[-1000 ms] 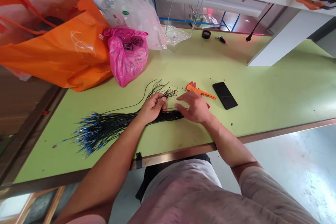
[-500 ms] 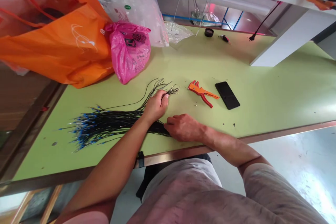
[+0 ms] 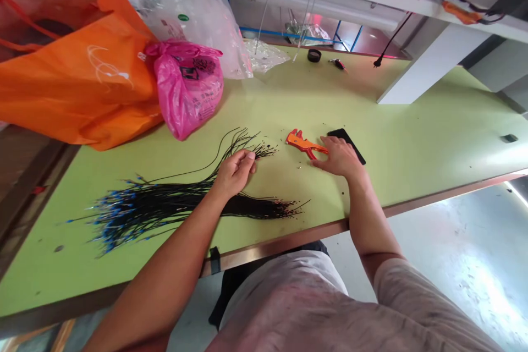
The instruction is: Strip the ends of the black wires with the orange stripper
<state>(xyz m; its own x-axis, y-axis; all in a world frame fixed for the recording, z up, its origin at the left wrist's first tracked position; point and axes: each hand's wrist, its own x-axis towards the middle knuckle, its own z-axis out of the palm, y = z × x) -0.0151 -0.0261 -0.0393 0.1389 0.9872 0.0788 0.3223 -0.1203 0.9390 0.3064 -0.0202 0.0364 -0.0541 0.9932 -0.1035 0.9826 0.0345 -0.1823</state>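
My left hand [image 3: 234,171] pinches a small bunch of thin black wires [image 3: 251,149] near their bare ends, fingers curled round them. A larger bundle of black wires [image 3: 256,208] lies near the table's front edge, its blue-capped ends [image 3: 119,214] fanned out at the left. My right hand [image 3: 339,155] rests on the handles of an orange wire stripper [image 3: 299,141], fingers closing over them. A black phone [image 3: 348,138] lies partly under that hand.
An orange bag [image 3: 78,77] and a pink plastic bag [image 3: 187,85] stand at the back left, clear plastic bags [image 3: 198,16] behind them. A white post [image 3: 416,69] rises at the back right. Small wire scraps dot the green table [image 3: 433,143].
My right hand left the near wire bundle and moved right and back onto the orange stripper. The left hand stayed on its small bunch of wires.
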